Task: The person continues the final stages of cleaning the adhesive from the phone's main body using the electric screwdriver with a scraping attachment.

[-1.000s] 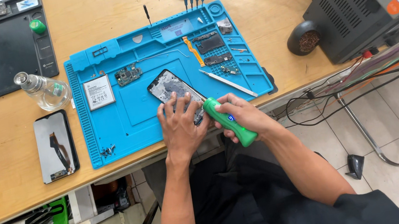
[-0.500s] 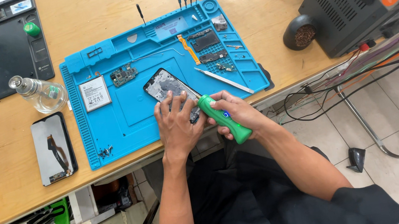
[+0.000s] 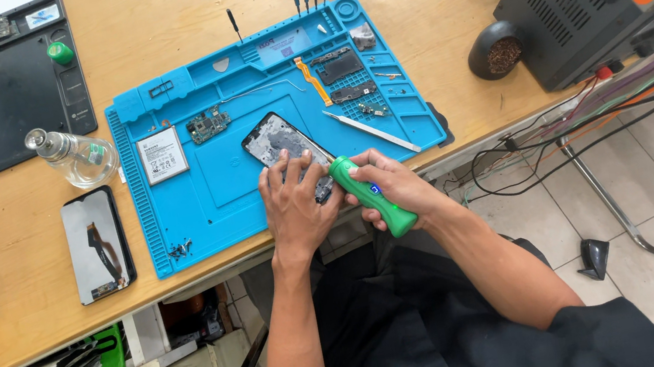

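A: Start nearest the body. The right hand (image 3: pixel 394 185) is wrapped around a green electric screwdriver (image 3: pixel 373 195), fingers closed on its barrel, the tip angled down toward the opened smartphone (image 3: pixel 286 150). The tip itself is hidden behind the left hand (image 3: pixel 295 202), so I can't tell whether it sits in a screw head

B: And the left hand?

A: Lying flat on the phone's near end, fingers spread and pressing it to the blue silicone repair mat (image 3: pixel 255 178). Not closed around anything, as far as I can see

B: So what could go wrong?

A: My guess: the bit could cam out and skate over the exposed inside of the phone, or into the fingertips just beside it. The phone lies close to the mat's near edge, which is near the table (image 3: pixel 146 54) edge, so a hard push could slide it toward the lap

B: Loose parts?

A: A little cluster of screws (image 3: pixel 179 251) sits at the mat's near left corner; a forearm sweep could scatter them. Metal tweezers (image 3: pixel 371 132) lie just beside the phone, on the right, within reach of a nudge

B: Farther out?

A: A flat battery (image 3: pixel 161 154) and a small circuit board (image 3: pixel 209 126) lie on the mat beyond the phone, apart from both hands. Off the mat to the left, a glass dispenser bottle (image 3: pixel 75 157) stands near a detached phone screen (image 3: pixel 98 244); if tipped, its liquid could run onto that screen
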